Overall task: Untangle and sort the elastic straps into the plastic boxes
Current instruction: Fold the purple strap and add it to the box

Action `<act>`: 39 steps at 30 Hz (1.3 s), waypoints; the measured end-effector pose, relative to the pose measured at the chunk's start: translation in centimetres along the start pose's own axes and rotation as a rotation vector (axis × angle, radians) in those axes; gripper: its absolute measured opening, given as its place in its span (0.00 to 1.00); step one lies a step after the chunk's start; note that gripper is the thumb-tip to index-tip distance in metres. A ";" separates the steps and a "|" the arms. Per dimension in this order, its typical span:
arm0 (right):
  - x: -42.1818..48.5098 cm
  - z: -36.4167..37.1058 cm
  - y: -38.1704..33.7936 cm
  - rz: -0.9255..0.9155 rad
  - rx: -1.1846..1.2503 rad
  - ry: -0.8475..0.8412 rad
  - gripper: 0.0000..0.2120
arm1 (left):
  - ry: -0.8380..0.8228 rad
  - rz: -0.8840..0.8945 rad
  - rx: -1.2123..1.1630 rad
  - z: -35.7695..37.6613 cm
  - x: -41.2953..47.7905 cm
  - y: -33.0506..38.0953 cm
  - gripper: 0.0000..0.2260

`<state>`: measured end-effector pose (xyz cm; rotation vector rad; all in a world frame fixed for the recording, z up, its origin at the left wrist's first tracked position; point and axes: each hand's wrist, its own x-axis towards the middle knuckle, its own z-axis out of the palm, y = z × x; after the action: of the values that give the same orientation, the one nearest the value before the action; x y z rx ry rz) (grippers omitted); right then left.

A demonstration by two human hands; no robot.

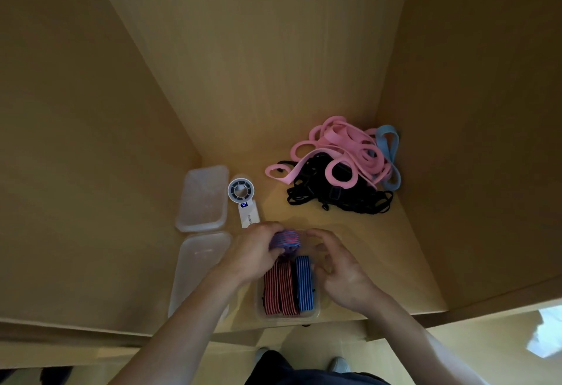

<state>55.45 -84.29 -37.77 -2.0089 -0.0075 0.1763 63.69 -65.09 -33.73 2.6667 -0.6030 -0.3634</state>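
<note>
A clear plastic box [316, 313] at the shelf's front edge holds folded striped straps: red-and-black ones [278, 289] on the left, a blue-and-black one [304, 284] on the right. Above the box's far end my left hand [252, 255] grips a folded purple-and-red striped strap [287, 238]. My right hand [337, 269] hovers beside that strap with fingers curled; whether it touches the strap is unclear. A tangle of pink straps [340, 150], black straps [340, 199] and light blue straps [387, 147] lies at the back right corner.
Two clear boxes stand at the left: one at the back [203, 199], one nearer [197, 266]. A white handheld fan [243, 199] lies between the back box and my hands. Wooden walls enclose the shelf on the left, back and right.
</note>
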 end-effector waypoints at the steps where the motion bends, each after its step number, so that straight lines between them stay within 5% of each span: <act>1: 0.0 -0.1 0.0 -0.004 -0.013 0.014 0.28 | 0.013 -0.040 -0.118 -0.1 -0.4 -0.3 0.13; 8: 2.1 -1.2 -2.3 -0.096 -0.018 0.083 0.16 | 0.174 -0.154 -0.977 -0.6 -2.0 -0.8 0.12; 14: 4.1 -1.0 -3.4 -0.082 -0.203 0.006 0.21 | 0.155 -0.188 -1.267 0.9 -2.1 -0.8 0.14; 18: 4.4 -1.3 -3.2 -0.142 -0.344 -0.067 0.20 | 0.158 -0.225 -1.083 2.0 -1.6 -1.2 0.15; 27: 4.9 0.1 -3.3 -0.270 -0.724 -0.157 0.14 | 0.182 -0.097 -0.247 2.0 -2.2 -2.5 0.18; 39: 2.9 1.5 -2.4 -0.272 -0.729 -0.075 0.10 | 0.112 -0.053 0.108 1.5 -0.8 -2.1 0.12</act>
<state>58.32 -81.67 -36.62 -2.6944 -0.4479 0.0769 63.24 -63.40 -35.85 2.7884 -0.5328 -0.1986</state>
